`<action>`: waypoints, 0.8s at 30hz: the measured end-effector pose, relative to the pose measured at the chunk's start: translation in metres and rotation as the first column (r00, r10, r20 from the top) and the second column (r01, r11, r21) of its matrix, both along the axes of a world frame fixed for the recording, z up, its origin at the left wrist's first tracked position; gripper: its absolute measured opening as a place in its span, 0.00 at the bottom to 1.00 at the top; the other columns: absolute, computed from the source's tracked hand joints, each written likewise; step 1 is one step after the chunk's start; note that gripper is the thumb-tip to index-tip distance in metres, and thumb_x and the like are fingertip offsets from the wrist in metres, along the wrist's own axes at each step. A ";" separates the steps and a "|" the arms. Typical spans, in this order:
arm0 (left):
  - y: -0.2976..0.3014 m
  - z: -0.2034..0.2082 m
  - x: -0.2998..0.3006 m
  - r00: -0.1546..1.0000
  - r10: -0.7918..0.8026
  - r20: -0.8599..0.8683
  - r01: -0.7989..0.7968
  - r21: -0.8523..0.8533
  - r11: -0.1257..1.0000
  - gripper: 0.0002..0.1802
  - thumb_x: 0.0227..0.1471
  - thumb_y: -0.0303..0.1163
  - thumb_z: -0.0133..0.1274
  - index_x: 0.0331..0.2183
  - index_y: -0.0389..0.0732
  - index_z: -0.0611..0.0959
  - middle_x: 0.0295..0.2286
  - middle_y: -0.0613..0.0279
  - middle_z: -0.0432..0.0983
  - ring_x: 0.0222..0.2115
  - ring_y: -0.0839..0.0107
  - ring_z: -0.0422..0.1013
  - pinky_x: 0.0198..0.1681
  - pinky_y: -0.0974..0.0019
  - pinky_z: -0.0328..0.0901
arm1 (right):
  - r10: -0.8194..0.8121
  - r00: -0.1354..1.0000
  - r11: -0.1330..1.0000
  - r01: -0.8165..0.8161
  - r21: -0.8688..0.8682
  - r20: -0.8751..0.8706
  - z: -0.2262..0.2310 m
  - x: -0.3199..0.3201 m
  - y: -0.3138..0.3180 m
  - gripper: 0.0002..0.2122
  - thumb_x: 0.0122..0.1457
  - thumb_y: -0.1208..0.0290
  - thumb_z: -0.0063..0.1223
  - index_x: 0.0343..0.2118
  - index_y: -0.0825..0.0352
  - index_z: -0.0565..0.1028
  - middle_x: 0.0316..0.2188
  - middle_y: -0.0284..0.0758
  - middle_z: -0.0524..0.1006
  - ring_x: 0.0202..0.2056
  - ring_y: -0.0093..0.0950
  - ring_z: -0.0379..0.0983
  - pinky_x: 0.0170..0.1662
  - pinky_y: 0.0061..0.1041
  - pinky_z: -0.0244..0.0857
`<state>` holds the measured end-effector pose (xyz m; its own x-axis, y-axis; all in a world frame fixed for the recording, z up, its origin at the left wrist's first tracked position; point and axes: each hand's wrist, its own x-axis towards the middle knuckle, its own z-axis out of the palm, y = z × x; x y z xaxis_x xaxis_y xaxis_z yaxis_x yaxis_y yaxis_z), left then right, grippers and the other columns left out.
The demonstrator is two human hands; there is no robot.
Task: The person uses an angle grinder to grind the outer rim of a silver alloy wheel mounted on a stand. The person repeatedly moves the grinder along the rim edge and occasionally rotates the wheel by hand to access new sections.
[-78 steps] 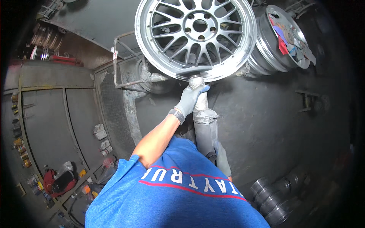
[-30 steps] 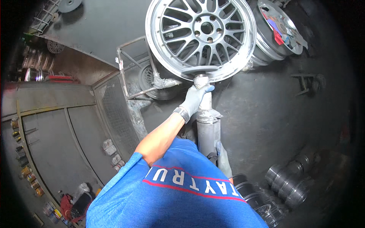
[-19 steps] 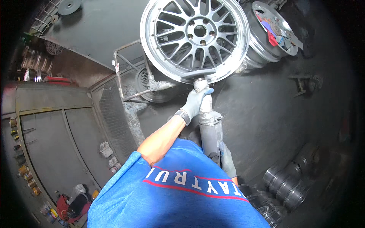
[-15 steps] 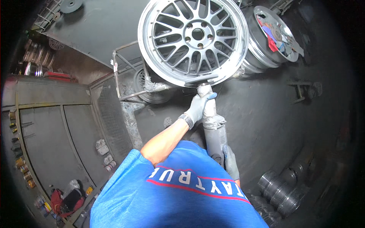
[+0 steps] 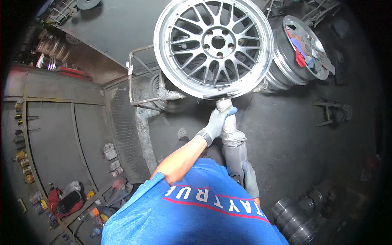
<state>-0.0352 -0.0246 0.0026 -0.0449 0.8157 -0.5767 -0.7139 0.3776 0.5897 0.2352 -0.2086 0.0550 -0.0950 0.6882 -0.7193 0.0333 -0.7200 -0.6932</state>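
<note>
Here the left hand [image 5: 218, 122], in a grey work glove, is wrapped tight around the front neck of a grey, dust-caked handheld power tool [image 5: 232, 145], just behind the working head. The right hand [image 5: 250, 179], gloved the same way, is clamped on the rear body of that tool, close against the blue shirt; only part of it shows. The tool's tip meets the lower edge of a large silver multi-spoke alloy wheel [image 5: 214, 47], which stands upright on a rough metal frame [image 5: 141, 79] with its face toward the camera. The outer lip already looks bright and reflective nearly all the way round, so the rim work seems well advanced, though the spokes appear duller and how much of the bottom edge is left cannot be told. Just to the right leans a second metal wheel [image 5: 294, 57] with coloured rags resting on it.
</note>
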 end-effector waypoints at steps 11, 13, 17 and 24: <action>-0.009 0.036 -0.090 0.960 0.034 -0.278 -0.041 -0.019 0.999 0.21 0.56 0.33 0.73 0.50 0.41 0.88 0.44 0.66 0.86 0.42 0.74 0.80 0.48 0.64 0.75 | -0.067 0.957 0.995 0.042 -0.095 -0.283 -0.012 -0.087 -0.003 0.26 0.78 0.53 0.50 0.66 0.72 0.75 0.58 0.41 0.80 0.59 0.32 0.75 0.64 0.34 0.67; -0.008 0.036 -0.087 0.969 0.064 -0.238 -0.068 -0.008 0.998 0.20 0.56 0.34 0.74 0.49 0.42 0.87 0.40 0.66 0.85 0.38 0.74 0.80 0.43 0.64 0.75 | -0.094 0.949 0.988 0.054 -0.142 -0.300 -0.014 -0.080 0.002 0.26 0.77 0.53 0.51 0.65 0.72 0.75 0.58 0.41 0.80 0.59 0.32 0.75 0.64 0.34 0.67; -0.004 0.017 -0.061 0.973 0.085 -0.213 -0.095 -0.041 0.995 0.14 0.57 0.32 0.73 0.43 0.45 0.86 0.32 0.67 0.83 0.29 0.73 0.80 0.34 0.65 0.76 | -0.010 0.984 0.996 -0.006 -0.087 -0.177 0.004 -0.056 0.020 0.26 0.77 0.53 0.52 0.65 0.72 0.76 0.58 0.41 0.81 0.58 0.31 0.75 0.64 0.32 0.67; 0.019 -0.002 0.034 0.992 0.120 0.033 -0.117 -0.076 0.990 0.13 0.57 0.31 0.73 0.41 0.45 0.84 0.30 0.64 0.82 0.28 0.68 0.80 0.34 0.62 0.77 | 0.155 0.980 0.988 -0.156 0.000 0.123 0.024 0.045 0.057 0.28 0.76 0.53 0.53 0.68 0.72 0.74 0.52 0.41 0.82 0.46 0.28 0.79 0.47 0.30 0.76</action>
<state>-0.0015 -0.0051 0.0009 -0.1156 0.7609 -0.6385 -0.7772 0.3310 0.5351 0.2799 -0.1520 0.0785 -0.1132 0.6788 -0.7255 0.2295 -0.6926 -0.6838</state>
